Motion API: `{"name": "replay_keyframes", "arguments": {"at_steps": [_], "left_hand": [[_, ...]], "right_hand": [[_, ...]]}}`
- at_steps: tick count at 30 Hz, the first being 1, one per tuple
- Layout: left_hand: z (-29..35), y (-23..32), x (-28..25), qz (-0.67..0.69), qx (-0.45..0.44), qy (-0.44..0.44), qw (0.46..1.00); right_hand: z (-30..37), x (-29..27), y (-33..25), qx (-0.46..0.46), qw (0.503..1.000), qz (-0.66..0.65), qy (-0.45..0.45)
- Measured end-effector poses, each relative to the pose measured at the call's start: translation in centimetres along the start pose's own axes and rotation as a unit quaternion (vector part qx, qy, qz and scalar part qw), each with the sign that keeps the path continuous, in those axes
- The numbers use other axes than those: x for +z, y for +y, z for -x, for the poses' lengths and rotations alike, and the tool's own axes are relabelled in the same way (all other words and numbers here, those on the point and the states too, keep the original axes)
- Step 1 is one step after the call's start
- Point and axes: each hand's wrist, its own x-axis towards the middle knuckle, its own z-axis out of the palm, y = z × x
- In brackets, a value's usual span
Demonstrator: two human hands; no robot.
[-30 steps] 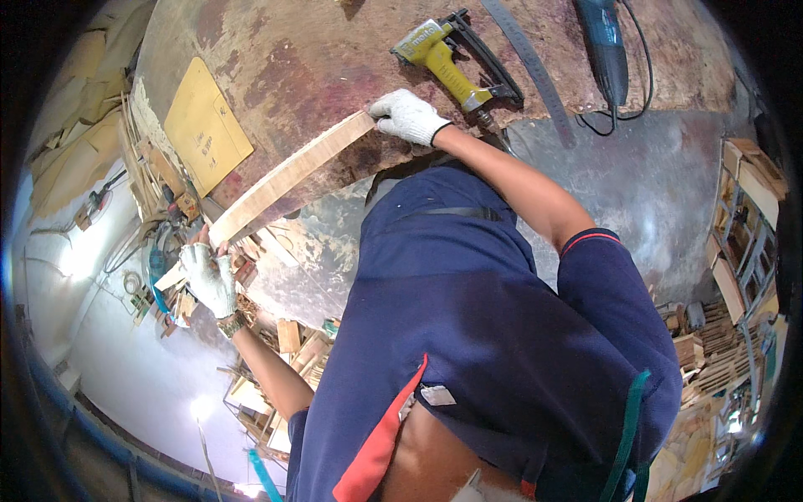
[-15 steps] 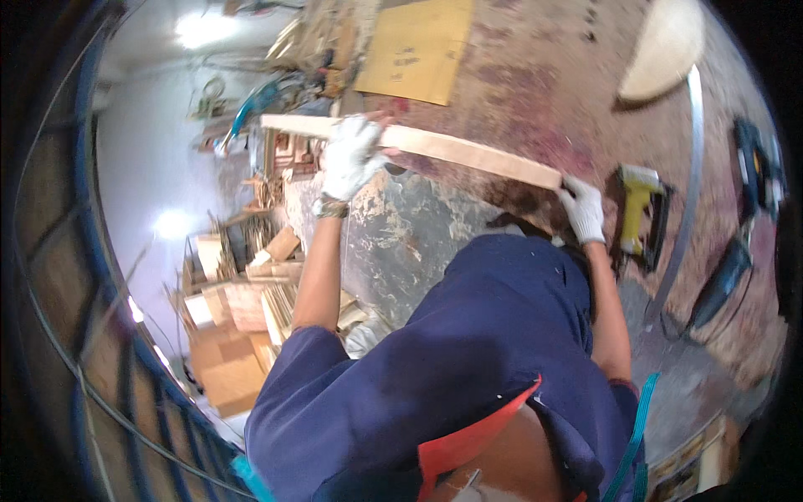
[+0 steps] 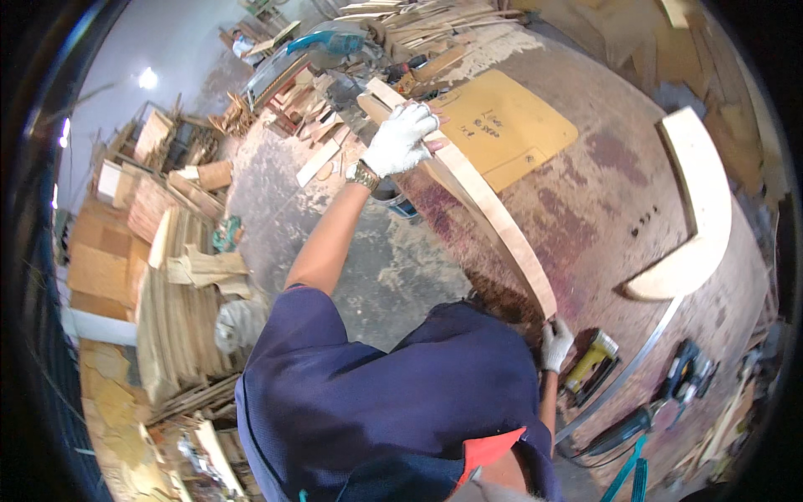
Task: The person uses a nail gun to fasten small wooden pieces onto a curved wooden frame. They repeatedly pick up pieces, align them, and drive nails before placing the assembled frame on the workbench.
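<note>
Left hand [image 3: 400, 140] curled over curved wooden strip [image 3: 514, 238]; right hand [image 3: 555, 343] gripping strip's near end, beside yellow nail gun [image 3: 590, 366] on table [image 3: 606, 222].

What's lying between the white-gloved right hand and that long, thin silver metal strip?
In the head view, a yellow-and-black pistol-shaped tool lies between the right hand and the strip.

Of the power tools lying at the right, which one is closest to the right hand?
The yellow nail gun, just beside the right hand; the dark corded tool and blue-black tool lie farther away.
</note>
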Motion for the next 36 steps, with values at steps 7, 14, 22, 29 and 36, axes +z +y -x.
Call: {"name": "replay_keyframes", "arguments": {"at_steps": [7, 14, 22, 29, 36], "left_hand": [[2.4, -8.1, 3.7, 0.013, -0.102, 0.087, 0.991], [2.8, -7.4, 6.5, 0.077, -0.169, 0.24, 0.953], [1.4, -7.2, 6.8, 0.098, -0.151, 0.332, 0.926], [1.7, -7.9, 6.7, 0.098, -0.13, 0.326, 0.931], [2.1, -7.3, 7.2, 0.072, -0.164, 0.376, 0.909]], "right_hand": [[-0.2, -0.8, -1.3, 0.079, 0.996, -0.027, -0.037], [0.1, -1.2, -0.1, 0.115, 0.993, -0.017, -0.021], [0.4, -1.3, 0.3, 0.097, 0.994, -0.035, -0.018], [0.4, -1.4, -1.0, 0.152, 0.986, -0.065, -0.024], [0.2, -1.9, -0.6, 0.155, 0.986, -0.055, -0.041]]}}
